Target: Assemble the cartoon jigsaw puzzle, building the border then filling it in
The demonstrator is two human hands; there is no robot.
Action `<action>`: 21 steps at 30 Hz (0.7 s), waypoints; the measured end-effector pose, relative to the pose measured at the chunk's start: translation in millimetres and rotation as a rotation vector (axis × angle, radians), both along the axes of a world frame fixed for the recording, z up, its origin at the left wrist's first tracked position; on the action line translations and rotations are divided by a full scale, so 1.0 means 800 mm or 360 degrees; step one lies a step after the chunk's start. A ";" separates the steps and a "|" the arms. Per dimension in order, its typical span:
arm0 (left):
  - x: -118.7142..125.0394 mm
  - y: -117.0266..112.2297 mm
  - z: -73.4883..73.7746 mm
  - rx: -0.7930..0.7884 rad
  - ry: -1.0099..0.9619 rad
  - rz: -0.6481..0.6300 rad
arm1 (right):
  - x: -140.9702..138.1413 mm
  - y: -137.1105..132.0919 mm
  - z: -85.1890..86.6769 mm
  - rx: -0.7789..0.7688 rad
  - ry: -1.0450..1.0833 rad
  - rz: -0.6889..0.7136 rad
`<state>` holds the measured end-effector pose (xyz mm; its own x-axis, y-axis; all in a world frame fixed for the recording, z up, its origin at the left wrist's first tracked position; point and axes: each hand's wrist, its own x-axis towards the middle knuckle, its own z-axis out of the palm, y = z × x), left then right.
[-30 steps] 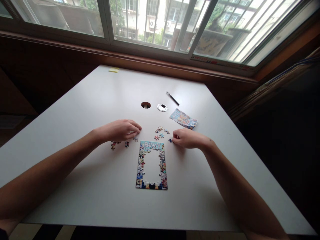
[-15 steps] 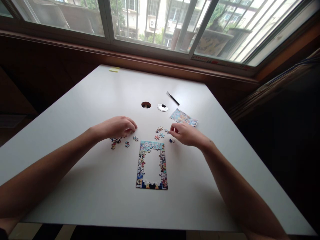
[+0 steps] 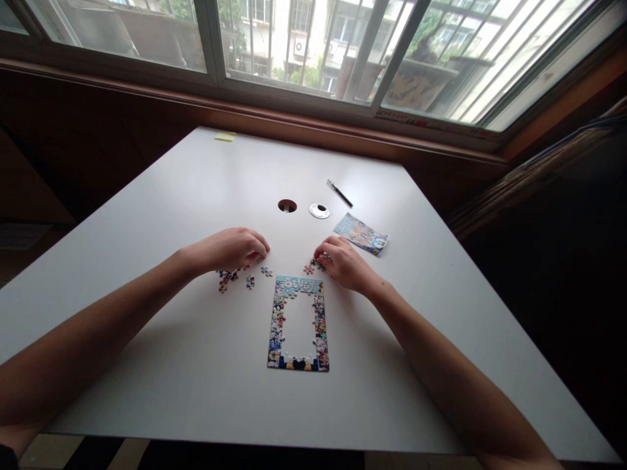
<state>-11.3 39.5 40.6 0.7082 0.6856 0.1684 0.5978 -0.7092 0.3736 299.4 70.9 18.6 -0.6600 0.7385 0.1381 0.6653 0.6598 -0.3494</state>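
Left hand (image 3: 230, 249) and right hand (image 3: 343, 262) curl half-closed at loose pieces (image 3: 266, 271), holds unclear; I'd pinch singly, clear of the near puzzle border (image 3: 320, 326).

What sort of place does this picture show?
Probably a room at home, though an office is possible: a white desk bears a partly assembled jigsaw puzzle, beside a wide window facing another building.

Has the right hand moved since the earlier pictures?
Yes: the right hand has moved left relative to the puzzle frame, to the loose pieces beyond its top edge.
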 end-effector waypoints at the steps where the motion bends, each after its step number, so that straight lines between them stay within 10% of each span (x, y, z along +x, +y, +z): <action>1: 0.000 0.000 0.000 0.0000 0.0041 -0.0003 | 0.000 0.000 -0.001 0.0014 0.0020 -0.0008; 11: 0.001 0.001 0.001 -0.0004 0.0087 0.0000 | -0.001 -0.001 -0.009 0.0042 0.0111 0.0028; 21: 0.000 0.003 -0.007 0.0132 -0.0045 -0.0015 | -0.014 -0.018 0.030 -0.0334 0.0509 -0.0129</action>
<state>-11.7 41.6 35.4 0.7088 0.6618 0.2443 0.5809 -0.7440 0.3300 288.2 56.8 42.5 -0.5465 0.8205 0.1678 0.5477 0.5017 -0.6695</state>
